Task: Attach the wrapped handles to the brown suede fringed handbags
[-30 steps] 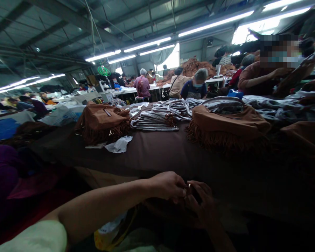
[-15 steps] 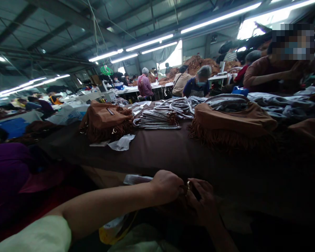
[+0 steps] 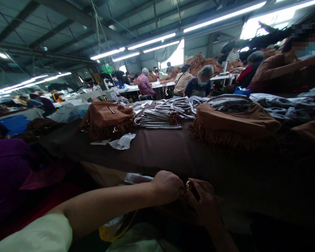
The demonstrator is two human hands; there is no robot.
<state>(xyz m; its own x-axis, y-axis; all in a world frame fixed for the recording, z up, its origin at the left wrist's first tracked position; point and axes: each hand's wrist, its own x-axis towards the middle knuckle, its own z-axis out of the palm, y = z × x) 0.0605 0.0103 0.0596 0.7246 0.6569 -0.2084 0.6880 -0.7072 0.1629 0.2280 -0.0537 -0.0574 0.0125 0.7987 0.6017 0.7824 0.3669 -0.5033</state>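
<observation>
Low in front of me, below the table edge, my two hands meet. My left hand [image 3: 167, 187] is closed in a pinch, its fingertips turned toward the right hand; what they grip is hidden behind the knuckles. Between the hands shows a small gold-coloured metal ring [image 3: 188, 184], held at the fingertips of my right hand [image 3: 205, 196], with the thumb and fingers bent around it. Dark brown material seems to hang under the hands, too dim to make out.
On the dark-covered table [image 3: 160, 147] lie a brown fringed bag [image 3: 105, 115], a stack of wrapped straps [image 3: 157, 119] and a second fringed bag [image 3: 233, 119]. White paper [image 3: 123, 141] lies near the left bag. A person in purple [image 3: 7, 168] sits close at my left.
Both hands stay together around the metal ring, almost unmoved. The view has shifted slightly. At the far right, a person's arm has stretched out to the right.
</observation>
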